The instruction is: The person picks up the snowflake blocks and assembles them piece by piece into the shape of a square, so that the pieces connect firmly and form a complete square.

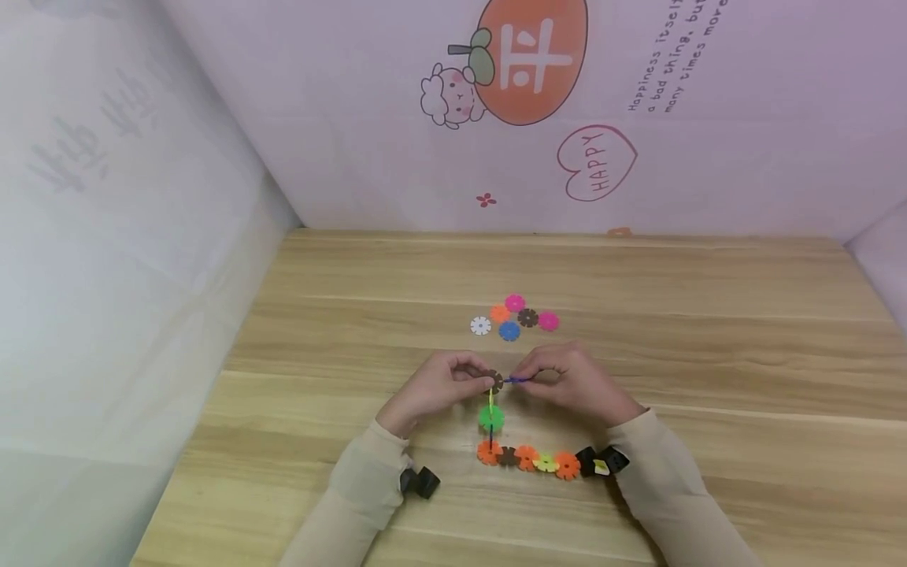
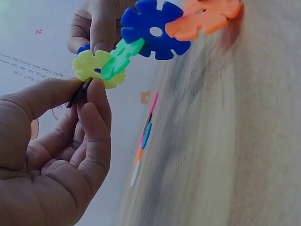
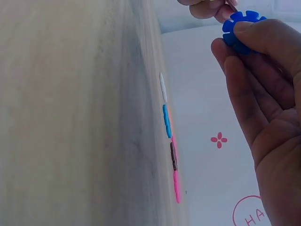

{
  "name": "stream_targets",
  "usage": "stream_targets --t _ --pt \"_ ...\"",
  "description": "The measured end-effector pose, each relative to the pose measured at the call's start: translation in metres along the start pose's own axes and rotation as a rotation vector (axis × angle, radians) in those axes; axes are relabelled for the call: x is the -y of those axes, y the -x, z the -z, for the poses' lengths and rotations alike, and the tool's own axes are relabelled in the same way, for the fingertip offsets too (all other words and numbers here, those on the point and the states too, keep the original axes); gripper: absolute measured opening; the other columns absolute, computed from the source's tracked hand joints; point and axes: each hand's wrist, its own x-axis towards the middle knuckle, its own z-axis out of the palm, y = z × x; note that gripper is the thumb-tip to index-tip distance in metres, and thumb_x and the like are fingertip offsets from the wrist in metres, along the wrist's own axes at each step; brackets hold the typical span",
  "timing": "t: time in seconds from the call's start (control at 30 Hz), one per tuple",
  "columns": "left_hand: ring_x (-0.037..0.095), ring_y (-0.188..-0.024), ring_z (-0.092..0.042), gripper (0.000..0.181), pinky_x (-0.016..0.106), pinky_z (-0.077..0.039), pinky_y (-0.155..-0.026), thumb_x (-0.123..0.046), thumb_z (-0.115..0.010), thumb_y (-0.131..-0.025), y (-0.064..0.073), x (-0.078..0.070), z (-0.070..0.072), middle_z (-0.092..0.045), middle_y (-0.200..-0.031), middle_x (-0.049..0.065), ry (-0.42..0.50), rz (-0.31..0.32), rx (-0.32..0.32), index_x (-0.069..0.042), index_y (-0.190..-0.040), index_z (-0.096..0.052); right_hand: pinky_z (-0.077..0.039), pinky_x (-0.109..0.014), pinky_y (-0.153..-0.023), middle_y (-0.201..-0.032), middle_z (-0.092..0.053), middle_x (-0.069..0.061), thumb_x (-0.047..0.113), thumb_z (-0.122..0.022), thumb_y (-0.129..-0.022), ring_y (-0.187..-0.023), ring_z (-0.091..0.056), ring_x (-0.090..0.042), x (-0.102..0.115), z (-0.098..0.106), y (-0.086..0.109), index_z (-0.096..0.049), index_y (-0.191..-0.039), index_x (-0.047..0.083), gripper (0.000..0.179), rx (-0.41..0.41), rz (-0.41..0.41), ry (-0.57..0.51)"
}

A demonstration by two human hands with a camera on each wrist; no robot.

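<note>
My left hand (image 1: 449, 383) pinches a brown notched disc (image 1: 497, 381) between thumb and fingertips. That disc joins a chain: a yellow disc (image 2: 89, 66), a green disc (image 1: 492, 418), a dark blue disc (image 2: 155, 30), then an orange disc (image 1: 489, 452) at the corner. From the corner a row of orange, brown and yellow discs (image 1: 546, 462) runs right. My right hand (image 1: 572, 380) pinches a blue disc (image 3: 240, 30) by thumb and fingers. It is held edge-on in the head view, right at the brown disc's edge; I cannot tell whether their slots are engaged.
Beyond the hands lie several loose discs on the wooden table (image 1: 340, 315): a white one (image 1: 480, 325), a blue one (image 1: 509, 331), an orange one (image 1: 500, 313), a brown one (image 1: 527, 317) and pink ones (image 1: 549, 320). A printed white sheet (image 1: 368, 142) stands behind the table.
</note>
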Motion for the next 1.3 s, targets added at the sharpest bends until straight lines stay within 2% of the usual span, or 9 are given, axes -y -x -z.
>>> stream_targets --t 0.2,0.53,0.8,0.93,1.07,1.3 --pt "0.023 -0.088 -0.066 0.019 0.026 -0.054 -0.078 -0.017 -0.068 -0.085 0.0014 -0.0028 0.0002 -0.067 -0.093 0.007 0.002 0.008 -0.002 -0.006 -0.1 -0.066 -0.054 -0.021 -0.075 -0.089 -0.072 0.006 -0.003 -0.075 -0.073 -0.082 -0.067 -0.008 0.0005 -0.0011 -0.0009 -0.074 -0.086 0.011 0.019 -0.009 0.039 0.047" --pt "0.023 -0.084 -0.067 0.015 0.029 -0.054 -0.078 -0.014 -0.07 -0.083 0.0026 -0.0036 -0.0012 -0.068 -0.089 0.005 0.033 0.02 -0.007 -0.007 -0.095 -0.067 -0.054 -0.02 -0.076 -0.09 -0.071 0.007 -0.001 -0.076 -0.073 -0.083 -0.067 -0.006 0.0046 -0.0043 -0.0007 -0.073 -0.089 0.013 0.021 0.009 0.038 0.063" --pt "0.023 -0.08 -0.066 0.01 0.028 -0.053 -0.075 -0.011 -0.069 -0.082 0.0019 -0.0029 -0.0036 -0.067 -0.084 0.004 0.005 0.032 -0.037 -0.006 -0.09 -0.066 -0.053 -0.016 -0.073 -0.088 -0.072 0.006 0.002 -0.077 -0.073 -0.079 -0.067 -0.005 0.0074 -0.009 -0.0017 -0.074 -0.088 0.014 0.02 -0.007 0.053 0.125" --pt "0.025 -0.081 -0.066 0.01 0.03 -0.053 -0.075 -0.01 -0.07 -0.082 0.0013 -0.0031 -0.0031 -0.067 -0.084 0.004 0.019 0.037 -0.041 -0.006 -0.09 -0.066 -0.053 -0.016 -0.073 -0.089 -0.072 0.006 0.001 -0.076 -0.073 -0.08 -0.066 -0.004 0.0073 -0.0101 -0.0021 -0.074 -0.089 0.014 0.021 -0.001 0.039 0.108" --pt "0.027 -0.084 -0.066 0.012 0.03 -0.053 -0.076 -0.012 -0.07 -0.081 0.0006 -0.0037 -0.0014 -0.068 -0.086 0.005 0.032 0.027 -0.024 -0.007 -0.092 -0.066 -0.053 -0.017 -0.074 -0.09 -0.071 0.007 -0.001 -0.076 -0.073 -0.082 -0.066 -0.004 0.0069 -0.0093 -0.0027 -0.073 -0.09 0.013 0.023 0.003 0.042 0.085" --pt "0.026 -0.089 -0.065 0.016 0.027 -0.052 -0.08 -0.014 -0.068 -0.084 0.0003 -0.0014 0.0028 -0.066 -0.091 0.005 0.008 0.001 0.005 -0.005 -0.098 -0.065 -0.054 -0.021 -0.077 -0.095 -0.07 0.008 0.004 -0.076 -0.075 -0.087 -0.064 -0.005 0.006 -0.0044 -0.004 -0.071 -0.095 0.016 0.024 0.037 0.017 0.155"
